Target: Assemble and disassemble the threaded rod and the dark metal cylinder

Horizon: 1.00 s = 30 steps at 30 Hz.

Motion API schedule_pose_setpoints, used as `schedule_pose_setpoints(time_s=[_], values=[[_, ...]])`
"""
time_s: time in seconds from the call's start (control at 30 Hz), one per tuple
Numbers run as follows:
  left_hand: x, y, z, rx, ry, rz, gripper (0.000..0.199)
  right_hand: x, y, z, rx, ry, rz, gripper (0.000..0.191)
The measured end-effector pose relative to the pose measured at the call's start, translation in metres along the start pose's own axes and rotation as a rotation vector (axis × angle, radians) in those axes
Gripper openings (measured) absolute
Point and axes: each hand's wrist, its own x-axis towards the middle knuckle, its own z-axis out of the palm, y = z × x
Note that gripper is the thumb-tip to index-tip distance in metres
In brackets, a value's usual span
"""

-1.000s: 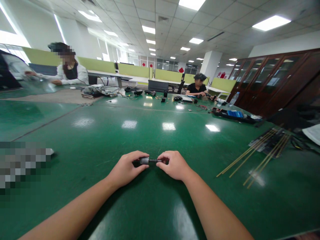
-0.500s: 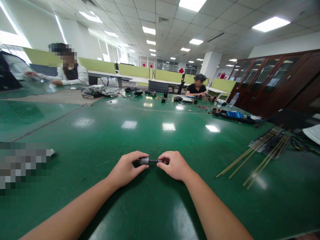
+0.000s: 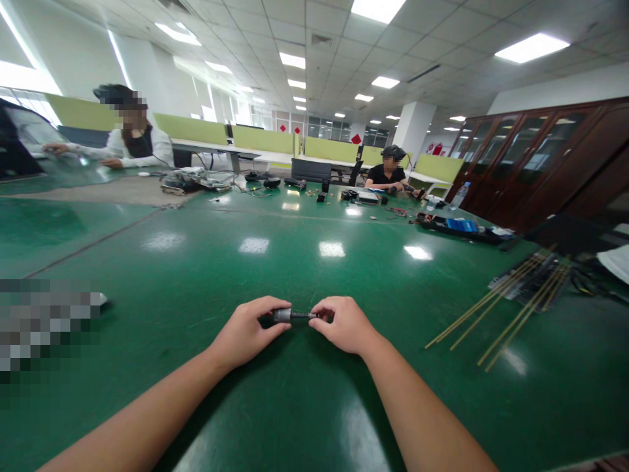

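Now the left hand point(image 3: 246, 332) has edged the grey cylinder point(image 3: 282, 315) slightly leftward.

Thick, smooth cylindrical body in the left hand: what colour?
Silvery grey: the thick cylindrical body in the left hand, seen best in the head view.

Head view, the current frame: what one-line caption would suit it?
Left hand and right hand hold opposite ends of a grey-and-black cylindrical part at a glossy green table.
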Motion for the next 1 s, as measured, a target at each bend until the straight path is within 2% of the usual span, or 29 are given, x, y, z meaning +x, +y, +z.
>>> schedule_pose_setpoints(time_s=[0.8, 1.0], values=[[0.0003, -0.0018, -0.0015, -0.008, 0.003, -0.038, 0.03, 0.0009, 0.0055, -0.0034, -0.01, 0.018, 0.001, 0.014], [0.0034, -0.0075, -0.0044, -0.003, 0.129, -0.11, 0.033, 0.0018, 0.0092, -0.0074, 0.013, 0.029, 0.011, 0.015]])
